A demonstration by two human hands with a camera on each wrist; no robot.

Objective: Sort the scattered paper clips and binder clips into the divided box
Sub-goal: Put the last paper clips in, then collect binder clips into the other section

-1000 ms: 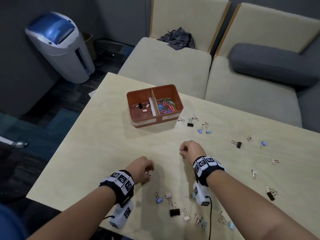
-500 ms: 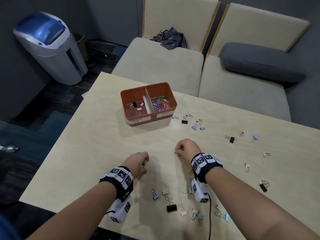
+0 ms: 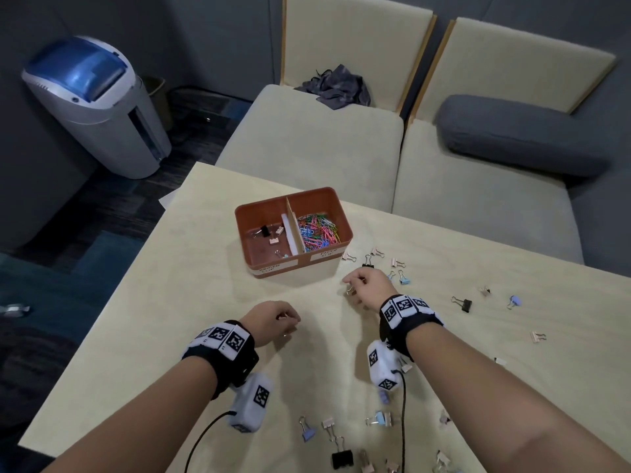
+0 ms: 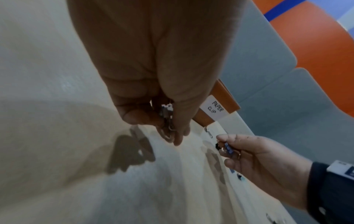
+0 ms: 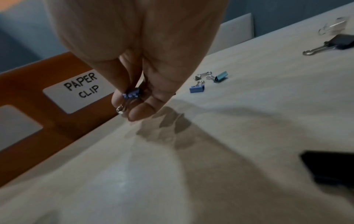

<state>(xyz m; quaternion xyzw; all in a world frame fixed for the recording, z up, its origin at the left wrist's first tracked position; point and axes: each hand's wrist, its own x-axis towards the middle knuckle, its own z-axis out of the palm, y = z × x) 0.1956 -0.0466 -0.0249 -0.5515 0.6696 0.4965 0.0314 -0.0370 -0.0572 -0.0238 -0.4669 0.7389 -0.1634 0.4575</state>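
An orange divided box (image 3: 252, 213) stands mid-table; its left half holds a few binder clips, its right half a heap of coloured paper clips (image 3: 317, 232). My right hand (image 3: 367, 285) is just right of the box's front corner and pinches a small blue binder clip (image 5: 132, 93). My left hand (image 3: 273, 317) hovers nearer me, fingers curled round a small binder clip (image 4: 166, 112). Several loose binder clips (image 3: 397, 268) lie right of the box and along the near edge (image 3: 341, 457).
The pale table (image 3: 170, 302) drops off at its left edge. A grey and blue bin (image 3: 95, 107) stands on the floor at far left. Beige seats (image 3: 307, 141) with a grey cushion (image 3: 519, 134) sit behind the table.
Both hands have moved forward toward the box, each still holding its clip. The right hand now sits close to the box's front right corner.
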